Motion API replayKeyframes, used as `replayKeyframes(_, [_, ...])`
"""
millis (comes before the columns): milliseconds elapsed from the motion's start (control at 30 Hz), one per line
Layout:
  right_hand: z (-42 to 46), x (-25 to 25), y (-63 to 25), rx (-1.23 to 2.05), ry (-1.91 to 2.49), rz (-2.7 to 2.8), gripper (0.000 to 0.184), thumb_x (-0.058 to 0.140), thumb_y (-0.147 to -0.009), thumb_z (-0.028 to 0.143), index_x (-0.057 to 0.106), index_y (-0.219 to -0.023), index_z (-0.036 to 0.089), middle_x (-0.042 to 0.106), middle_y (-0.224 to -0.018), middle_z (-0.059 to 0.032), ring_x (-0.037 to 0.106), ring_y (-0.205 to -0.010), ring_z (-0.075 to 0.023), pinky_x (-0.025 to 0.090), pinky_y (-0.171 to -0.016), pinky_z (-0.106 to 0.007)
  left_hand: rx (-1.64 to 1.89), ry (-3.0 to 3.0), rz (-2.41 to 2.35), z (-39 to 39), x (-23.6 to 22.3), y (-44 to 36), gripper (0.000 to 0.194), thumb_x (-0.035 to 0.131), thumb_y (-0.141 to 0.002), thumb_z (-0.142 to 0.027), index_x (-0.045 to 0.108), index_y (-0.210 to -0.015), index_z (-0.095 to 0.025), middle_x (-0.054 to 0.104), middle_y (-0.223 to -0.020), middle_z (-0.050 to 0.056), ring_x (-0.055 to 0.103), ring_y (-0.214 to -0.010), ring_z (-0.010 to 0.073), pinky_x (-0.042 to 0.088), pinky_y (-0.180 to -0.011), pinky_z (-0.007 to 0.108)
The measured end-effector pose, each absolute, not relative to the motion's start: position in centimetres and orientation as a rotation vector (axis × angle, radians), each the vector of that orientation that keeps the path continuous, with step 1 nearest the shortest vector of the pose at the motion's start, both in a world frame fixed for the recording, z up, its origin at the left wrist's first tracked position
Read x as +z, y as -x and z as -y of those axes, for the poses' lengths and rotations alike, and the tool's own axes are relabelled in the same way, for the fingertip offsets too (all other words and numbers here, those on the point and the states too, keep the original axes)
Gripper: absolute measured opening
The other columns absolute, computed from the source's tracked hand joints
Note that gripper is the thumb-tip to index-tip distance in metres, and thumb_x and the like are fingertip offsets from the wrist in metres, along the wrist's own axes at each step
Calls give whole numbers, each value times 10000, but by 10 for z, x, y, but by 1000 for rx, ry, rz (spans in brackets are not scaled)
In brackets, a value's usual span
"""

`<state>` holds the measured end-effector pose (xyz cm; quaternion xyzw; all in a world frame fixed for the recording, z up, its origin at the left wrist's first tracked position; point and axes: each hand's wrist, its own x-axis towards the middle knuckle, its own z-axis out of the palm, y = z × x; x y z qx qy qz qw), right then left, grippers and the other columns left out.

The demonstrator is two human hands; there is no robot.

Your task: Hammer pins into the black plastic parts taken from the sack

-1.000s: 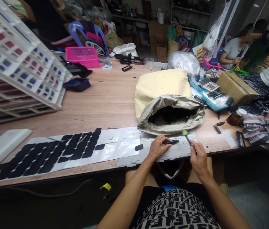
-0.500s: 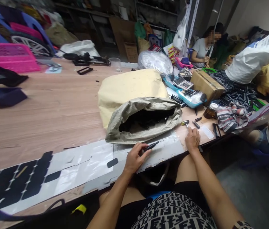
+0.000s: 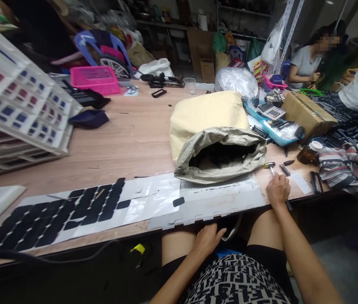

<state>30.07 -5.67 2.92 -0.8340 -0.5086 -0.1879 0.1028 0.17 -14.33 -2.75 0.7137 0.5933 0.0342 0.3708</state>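
Note:
My right hand (image 3: pixel 278 188) rests at the table's front edge, closed around a small hammer (image 3: pixel 269 165). Its head points away from me, and the dark handle end shows beside my wrist. My left hand (image 3: pixel 209 239) is below the table edge, over my lap. Its thumb sticks out, but its fingers are turned down and hidden, so I cannot see whether they hold anything. In front of me lies a cream sack (image 3: pixel 209 109) with its rolled mouth facing me and dark pieces inside. Two small black pointed parts (image 3: pixel 285 169) lie right of the hammer head.
Black die-cut sheets (image 3: pixel 96 202) lie front left; a white plastic rack (image 3: pixel 23 97) leans behind them. Rightward are a blue tray (image 3: pixel 282 137), a cardboard box (image 3: pixel 308 112), a brown jar (image 3: pixel 307 155), striped cloth (image 3: pixel 346 164) and heaped black parts. Another person (image 3: pixel 308 63) sits behind.
My left hand has moved from the sack's mouth down below the table edge; the black pointed part it held is out of sight. My right hand keeps the hammer. The view has turned left.

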Motion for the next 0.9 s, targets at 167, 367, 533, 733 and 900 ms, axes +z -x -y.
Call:
replayKeyframes(167, [55,25,-302,-610,2438,1525,346,403,-959,227,605,-1237,187,545,-1014,-120,480,-933,-246,315,-698,-341,423,-1713,-1102,92,52,-12,275,575,-867,-430,750,-916,-223,707,-672,5,644,-611,174,453,-577,257])
replayKeyframes(367, [56,31,-299,-569,2454,1531,357,418,-945,209,599,-1251,177,551,-1009,-124,484,-919,-245,321,-702,-337,707,-1607,-1799,-44,80,-31,152,598,-789,-288,703,-789,-179,729,-760,79,682,-756,228,483,-667,296])
replayKeyframes(533, [57,35,-296,-539,2466,1531,367,406,-949,205,592,-1264,176,555,-1011,-122,484,-926,-247,323,-704,-337,336,-1518,-2002,-96,62,-40,263,696,-700,-399,701,-757,-142,734,-864,213,705,-922,363,509,-707,369])
replayKeyframes(733, [57,31,-298,-543,2462,1525,355,419,-939,208,592,-1248,180,546,-1014,-122,474,-937,-248,327,-716,-346,359,-1414,-1956,-86,70,-27,215,645,-721,-358,681,-645,-160,689,-618,143,700,-744,313,506,-697,362])
replayKeyframes(900, [56,28,-299,-545,2457,1511,354,434,-932,218,591,-1247,183,540,-1015,-121,468,-940,-243,324,-722,-345,934,-1729,-1885,-28,83,-15,140,631,-734,-337,619,-770,-203,688,-747,31,643,-734,198,470,-709,283])
